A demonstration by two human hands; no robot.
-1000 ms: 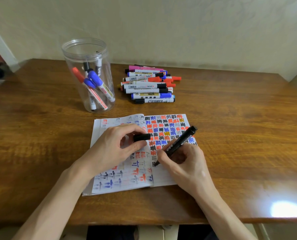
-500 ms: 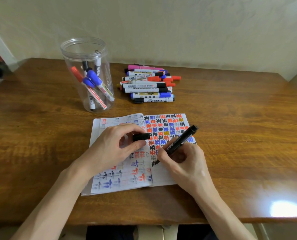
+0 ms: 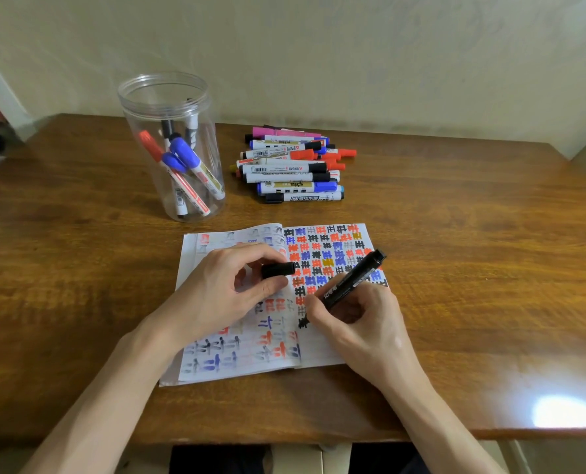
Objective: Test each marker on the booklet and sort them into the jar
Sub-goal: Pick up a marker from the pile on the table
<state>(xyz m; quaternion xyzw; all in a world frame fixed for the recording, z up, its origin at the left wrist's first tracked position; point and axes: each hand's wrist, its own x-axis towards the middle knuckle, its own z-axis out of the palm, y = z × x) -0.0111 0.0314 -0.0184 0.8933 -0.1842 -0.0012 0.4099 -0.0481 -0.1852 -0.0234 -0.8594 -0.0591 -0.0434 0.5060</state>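
Under the right hand (image 3: 356, 323), in the head view, lies the open booklet (image 3: 322, 350), flat on the wooden table (image 3: 472, 234). Its right page is covered from the top with rows of small block marks in red, blue, black and one yellowish, while the strip near the hand's heel is bare white. Its left page carries fainter blue, red and grey strokes. The right hand grips a black marker (image 3: 349, 285) like a pen, fingers curled round the lower barrel. The barrel is black with white lettering and slants up and away to the right of the knuckles. Its tip touches the page just left of the fingertips, at a fresh black mark.

Just left of that hand, the left hand (image 3: 223, 289) rests on the left page and pinches a short black cap (image 3: 277, 270) between thumb and forefinger. The cap lies level and points toward the marker.

Beyond the left hand stands a clear, lidless jar (image 3: 168, 97), upright, holding leaning markers (image 3: 185, 155) with red, blue and black caps. Beyond the right hand, to the right of the jar, lies a pile of markers (image 3: 291, 165), mostly white-barrelled with black, blue, red and pink parts.
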